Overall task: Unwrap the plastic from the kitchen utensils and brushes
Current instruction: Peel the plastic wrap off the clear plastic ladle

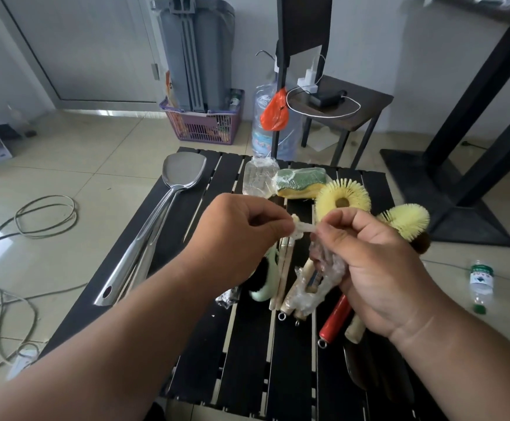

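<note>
My left hand [241,235] and my right hand [378,268] are raised over the black slatted table [247,344]. Between their fingertips stretches a twisted strip of clear plastic wrap [302,227]; each hand pinches one end. My right hand also grips a utensil [317,281] still partly covered in crumpled plastic. Below lie several wooden-handled brushes [287,268], two yellow round brushes [343,196], a wrapped green-and-yellow sponge [302,182], a wrapped clear item [258,177] and a bare steel spatula [159,226].
A red-handled tool [335,320] and a dark knife [357,369] lie at the table's right. A plastic bottle [480,284] stands on the floor to the right, cables [35,220] trail on the left. A chair [332,98], water jug and purple basket [205,123] stand behind.
</note>
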